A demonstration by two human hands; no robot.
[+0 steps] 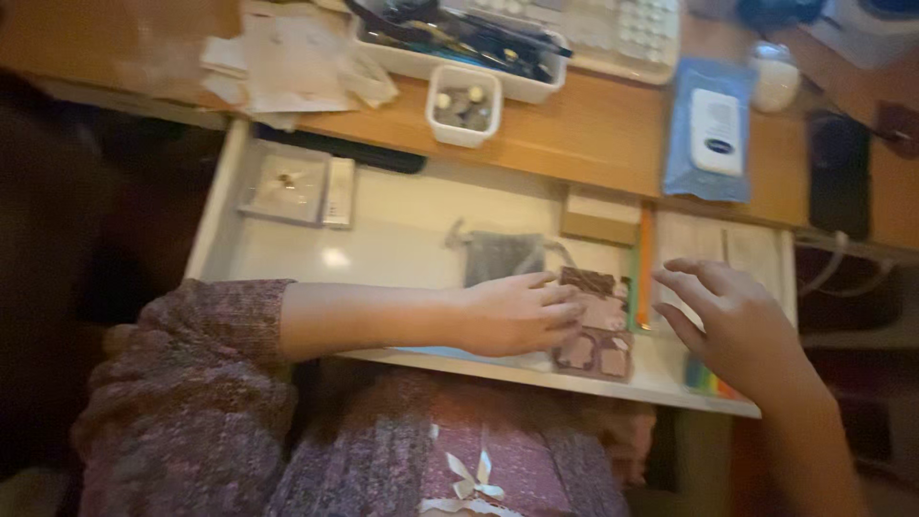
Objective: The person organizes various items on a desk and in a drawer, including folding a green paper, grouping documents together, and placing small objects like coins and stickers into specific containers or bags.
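An open white drawer sits under a wooden desk. My left hand lies flat in the drawer, fingers resting on brown and pink patterned cards near the front edge. My right hand hovers just right of those cards with its fingers spread, holding nothing. A grey drawstring pouch lies just behind my left hand. An orange pencil lies upright between the two hands.
In the drawer: a clear flat case at back left, a small tan box, white papers at right. On the desk: a blue wipes pack, a small white tub, an organiser tray, a keyboard, crumpled papers, a dark phone.
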